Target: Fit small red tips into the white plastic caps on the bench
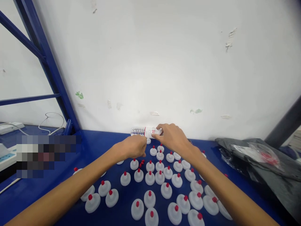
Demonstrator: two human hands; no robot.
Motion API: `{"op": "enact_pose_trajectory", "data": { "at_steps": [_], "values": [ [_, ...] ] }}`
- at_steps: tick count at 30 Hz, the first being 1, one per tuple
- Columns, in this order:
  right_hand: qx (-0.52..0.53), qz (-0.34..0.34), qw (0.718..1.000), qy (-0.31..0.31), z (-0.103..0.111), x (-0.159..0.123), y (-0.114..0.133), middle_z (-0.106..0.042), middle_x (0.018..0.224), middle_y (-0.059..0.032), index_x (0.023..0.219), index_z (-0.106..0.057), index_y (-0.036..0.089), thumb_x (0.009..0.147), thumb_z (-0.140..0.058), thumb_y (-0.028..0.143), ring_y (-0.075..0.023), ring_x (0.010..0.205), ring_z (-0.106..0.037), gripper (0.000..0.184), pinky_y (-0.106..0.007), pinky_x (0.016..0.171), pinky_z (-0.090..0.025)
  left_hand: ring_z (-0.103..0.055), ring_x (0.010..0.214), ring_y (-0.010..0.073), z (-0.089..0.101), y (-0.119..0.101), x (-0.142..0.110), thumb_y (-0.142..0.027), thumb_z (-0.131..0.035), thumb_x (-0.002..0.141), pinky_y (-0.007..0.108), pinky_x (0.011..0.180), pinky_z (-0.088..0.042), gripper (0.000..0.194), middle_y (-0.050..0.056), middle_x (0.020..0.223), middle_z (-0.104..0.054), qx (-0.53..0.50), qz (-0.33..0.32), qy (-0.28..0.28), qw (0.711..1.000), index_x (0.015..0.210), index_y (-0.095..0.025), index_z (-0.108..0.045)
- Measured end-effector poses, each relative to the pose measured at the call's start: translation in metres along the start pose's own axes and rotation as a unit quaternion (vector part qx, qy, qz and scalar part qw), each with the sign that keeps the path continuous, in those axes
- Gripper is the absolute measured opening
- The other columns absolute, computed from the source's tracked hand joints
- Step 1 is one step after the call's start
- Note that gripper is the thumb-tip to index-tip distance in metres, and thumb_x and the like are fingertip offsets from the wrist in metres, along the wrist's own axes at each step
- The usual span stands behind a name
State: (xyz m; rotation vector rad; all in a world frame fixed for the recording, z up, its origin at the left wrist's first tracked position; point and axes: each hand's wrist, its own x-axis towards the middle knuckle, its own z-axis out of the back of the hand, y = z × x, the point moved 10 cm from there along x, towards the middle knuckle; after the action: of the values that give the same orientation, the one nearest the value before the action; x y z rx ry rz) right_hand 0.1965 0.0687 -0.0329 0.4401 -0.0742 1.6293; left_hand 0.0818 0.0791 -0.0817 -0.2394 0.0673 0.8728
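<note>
My right hand (172,135) grips a clear plastic bottle (138,131) by its right end. The bottle lies on its side in the air near the wall, a red and white label around its middle. Just under it is a small white container (148,141), partly hidden. My left hand (135,146) is in front of the bottle's left part, its fingers curled and pointing down. What they hold, if anything, is hidden. A few loose red caps (141,163) lie below that hand. Several round, translucent white containers with red tips (150,178) stand between my forearms.
The blue tabletop (94,144) meets a white wall (152,62) behind. Blue metal framing (50,59) rises at the left. Power strips (8,153) and cables lie on the far left. Dark plastic bags (254,163) lie along the right side.
</note>
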Motion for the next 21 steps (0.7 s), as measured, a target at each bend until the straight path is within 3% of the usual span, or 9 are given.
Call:
{"op": "enact_pose_trajectory", "data": {
  "at_steps": [4, 8, 13, 17, 19, 21],
  "values": [
    [-0.007, 0.010, 1.000, 0.002, -0.006, 0.001, 0.004, -0.079, 0.102, -0.0115, 0.117, -0.074, 0.021, 0.090, -0.063, 0.047, -0.0312, 0.095, -0.071, 0.039, -0.036, 0.070, -0.047, -0.068, 0.066, 0.0199, -0.010, -0.004, 0.000, -0.022, -0.078, 0.079, 0.029, 0.058, -0.047, 0.015, 0.003, 0.066, -0.071, 0.025, 0.019, 0.036, 0.999, 0.068, -0.018, -0.069],
    [-0.014, 0.014, 1.000, -0.001, -0.006, 0.001, 0.005, -0.078, 0.098, -0.0115, 0.112, -0.075, 0.021, 0.090, -0.062, 0.046, -0.0309, 0.091, -0.072, 0.035, -0.035, 0.067, -0.045, -0.067, 0.073, 0.0151, -0.019, -0.006, 0.000, -0.030, -0.071, 0.091, 0.031, 0.070, -0.056, 0.018, 0.001, 0.082, -0.071, 0.052, 0.032, 0.060, 0.996, 0.083, -0.014, -0.068],
    [-0.020, 0.015, 1.000, -0.003, -0.004, 0.000, 0.006, -0.079, 0.095, -0.0110, 0.108, -0.075, 0.022, 0.091, -0.061, 0.046, -0.0289, 0.089, -0.071, 0.033, -0.033, 0.066, -0.043, -0.067, 0.081, 0.0154, -0.021, -0.006, 0.002, -0.033, -0.065, 0.097, 0.034, 0.075, -0.058, 0.019, 0.003, 0.095, -0.070, 0.056, 0.027, 0.031, 0.998, 0.098, -0.014, -0.067],
    [-0.016, 0.009, 1.000, -0.003, -0.006, 0.001, 0.005, -0.078, 0.094, -0.0098, 0.109, -0.075, 0.023, 0.091, -0.059, 0.046, -0.0279, 0.087, -0.071, 0.032, -0.033, 0.065, -0.042, -0.059, 0.061, 0.0129, 0.000, -0.005, 0.001, -0.020, -0.068, 0.089, 0.028, 0.060, -0.050, 0.015, -0.001, 0.068, -0.063, 0.006, 0.007, -0.028, 1.000, 0.075, -0.015, -0.065],
    [-0.010, 0.004, 1.000, -0.002, -0.008, 0.001, 0.004, -0.078, 0.094, -0.0098, 0.109, -0.074, 0.023, 0.092, -0.058, 0.047, -0.0280, 0.087, -0.071, 0.034, -0.032, 0.064, -0.041, -0.054, 0.054, 0.0135, 0.021, -0.002, -0.003, -0.010, -0.068, 0.077, 0.027, 0.054, -0.042, 0.016, -0.001, 0.057, -0.060, -0.035, -0.002, -0.072, 0.997, 0.064, -0.017, -0.063],
    [-0.002, 0.002, 1.000, -0.001, -0.011, 0.002, 0.002, -0.078, 0.091, -0.0102, 0.104, -0.075, 0.022, 0.092, -0.057, 0.048, -0.0288, 0.086, -0.071, 0.034, -0.033, 0.063, -0.039, -0.057, 0.056, 0.0153, 0.045, 0.004, -0.009, -0.008, -0.065, 0.072, 0.028, 0.053, -0.040, 0.012, 0.001, 0.058, -0.064, -0.082, -0.006, -0.125, 0.989, 0.065, -0.017, -0.067]
  ]
}}
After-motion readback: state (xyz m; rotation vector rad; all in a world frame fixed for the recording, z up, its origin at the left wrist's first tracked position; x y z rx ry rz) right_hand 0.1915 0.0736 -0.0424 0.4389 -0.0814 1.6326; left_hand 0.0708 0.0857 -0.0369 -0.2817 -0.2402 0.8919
